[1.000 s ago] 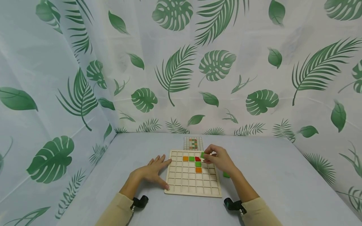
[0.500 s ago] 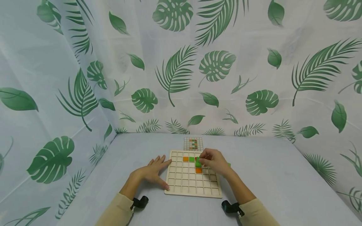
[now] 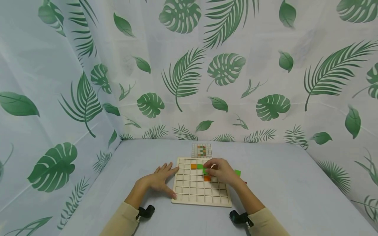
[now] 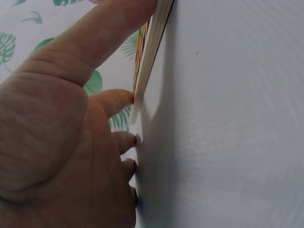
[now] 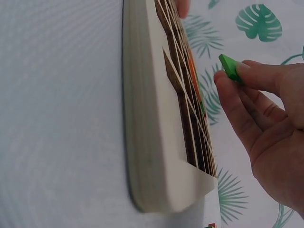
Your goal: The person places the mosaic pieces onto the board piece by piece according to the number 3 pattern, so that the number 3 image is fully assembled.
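One green tile sits between the thumb and fingertips of the right hand [image 3: 222, 171], pinched and tilted above the far half of the wooden grid board [image 3: 193, 190]. The held green tile [image 5: 230, 66] is bright, flat and straight-edged (the fingers cover part of its outline). The left hand [image 3: 157, 179] has its fingers spread, thumb and index touching the board's left edge. Set in cells are an orange tile [image 3: 193, 166] with a green neighbour [image 3: 200, 166], and a nearer orange square [image 3: 207, 178] just below the pinch. A printed grid card [image 3: 202, 150] lies just past the board's far edge; a loose green tile [image 3: 237, 172] lies near its right edge, where the pale tabletop [image 3: 283, 183] stretches toward the leaf-patterned curtain [image 3: 260, 72].
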A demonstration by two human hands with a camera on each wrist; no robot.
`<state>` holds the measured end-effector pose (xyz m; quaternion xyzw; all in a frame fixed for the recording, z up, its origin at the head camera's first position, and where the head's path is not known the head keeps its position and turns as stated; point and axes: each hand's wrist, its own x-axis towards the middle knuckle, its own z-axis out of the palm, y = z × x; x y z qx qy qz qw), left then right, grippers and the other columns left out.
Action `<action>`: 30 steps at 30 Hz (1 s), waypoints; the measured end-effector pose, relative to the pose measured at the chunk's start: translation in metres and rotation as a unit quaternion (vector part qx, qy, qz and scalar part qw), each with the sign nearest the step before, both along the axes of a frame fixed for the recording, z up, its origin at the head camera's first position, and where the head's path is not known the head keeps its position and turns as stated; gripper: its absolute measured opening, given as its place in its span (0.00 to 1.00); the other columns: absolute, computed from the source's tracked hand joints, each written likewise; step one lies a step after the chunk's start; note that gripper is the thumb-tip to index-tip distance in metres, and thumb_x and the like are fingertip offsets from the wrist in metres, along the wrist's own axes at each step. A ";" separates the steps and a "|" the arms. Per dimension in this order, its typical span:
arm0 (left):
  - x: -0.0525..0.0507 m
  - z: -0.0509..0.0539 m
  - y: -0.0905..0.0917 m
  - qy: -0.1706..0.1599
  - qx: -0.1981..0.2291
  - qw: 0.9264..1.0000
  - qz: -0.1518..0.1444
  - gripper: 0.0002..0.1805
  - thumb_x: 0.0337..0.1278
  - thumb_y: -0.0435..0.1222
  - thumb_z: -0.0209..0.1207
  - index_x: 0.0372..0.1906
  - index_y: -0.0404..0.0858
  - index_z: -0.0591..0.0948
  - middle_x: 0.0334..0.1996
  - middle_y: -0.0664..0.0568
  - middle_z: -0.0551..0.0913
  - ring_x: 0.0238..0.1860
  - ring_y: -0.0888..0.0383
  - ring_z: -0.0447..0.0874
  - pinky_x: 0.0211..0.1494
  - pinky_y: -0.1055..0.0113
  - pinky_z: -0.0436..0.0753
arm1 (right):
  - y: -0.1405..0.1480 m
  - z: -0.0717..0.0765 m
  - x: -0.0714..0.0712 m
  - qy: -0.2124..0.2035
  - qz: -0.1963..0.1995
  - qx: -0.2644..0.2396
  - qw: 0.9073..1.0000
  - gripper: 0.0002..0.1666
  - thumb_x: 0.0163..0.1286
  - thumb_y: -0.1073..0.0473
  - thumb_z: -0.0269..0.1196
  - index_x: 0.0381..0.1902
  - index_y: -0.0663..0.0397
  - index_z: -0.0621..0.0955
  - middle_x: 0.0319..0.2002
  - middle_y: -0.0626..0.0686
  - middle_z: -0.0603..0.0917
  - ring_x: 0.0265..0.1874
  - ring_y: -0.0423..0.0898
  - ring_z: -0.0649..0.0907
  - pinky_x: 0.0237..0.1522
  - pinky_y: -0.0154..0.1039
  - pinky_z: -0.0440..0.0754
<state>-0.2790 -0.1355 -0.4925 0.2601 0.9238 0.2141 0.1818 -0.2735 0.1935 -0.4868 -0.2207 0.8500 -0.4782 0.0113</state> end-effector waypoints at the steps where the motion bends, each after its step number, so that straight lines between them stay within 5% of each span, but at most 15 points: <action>1: 0.000 0.000 0.000 0.000 0.000 1.000 0.000 0.70 0.36 0.66 0.78 0.85 0.52 0.54 0.86 0.40 0.41 0.86 0.39 0.33 0.86 0.39 0.39 | 0.000 0.000 0.000 0.001 0.006 0.001 1.000 0.11 0.72 0.66 0.67 0.50 0.61 0.87 0.40 0.55 0.87 0.30 0.49 0.86 0.34 0.37 0.88; 7: 0.001 0.000 0.000 -0.001 -0.001 1.000 -0.003 0.70 0.36 0.66 0.77 0.85 0.51 0.54 0.86 0.41 0.41 0.86 0.39 0.33 0.85 0.39 0.39 | -0.001 -0.003 0.000 0.008 0.036 0.003 0.999 0.14 0.74 0.67 0.64 0.54 0.63 0.87 0.44 0.58 0.85 0.31 0.49 0.88 0.34 0.36 0.89; 17: 0.001 0.000 0.000 0.001 -0.001 1.000 -0.004 0.69 0.37 0.66 0.77 0.85 0.51 0.54 0.86 0.40 0.41 0.86 0.39 0.32 0.85 0.39 0.39 | -0.012 -0.001 0.001 0.013 -0.009 0.052 0.999 0.08 0.72 0.64 0.67 0.46 0.53 0.90 0.38 0.46 0.87 0.35 0.44 0.80 0.37 0.33 0.81; 30: 0.001 0.000 0.000 0.001 0.000 1.000 -0.006 0.70 0.37 0.66 0.77 0.85 0.50 0.54 0.85 0.40 0.41 0.86 0.38 0.33 0.85 0.38 0.40 | -0.020 -0.003 0.004 0.019 0.000 0.060 0.998 0.06 0.70 0.63 0.70 0.41 0.48 0.90 0.35 0.44 0.88 0.30 0.41 0.80 0.32 0.32 0.80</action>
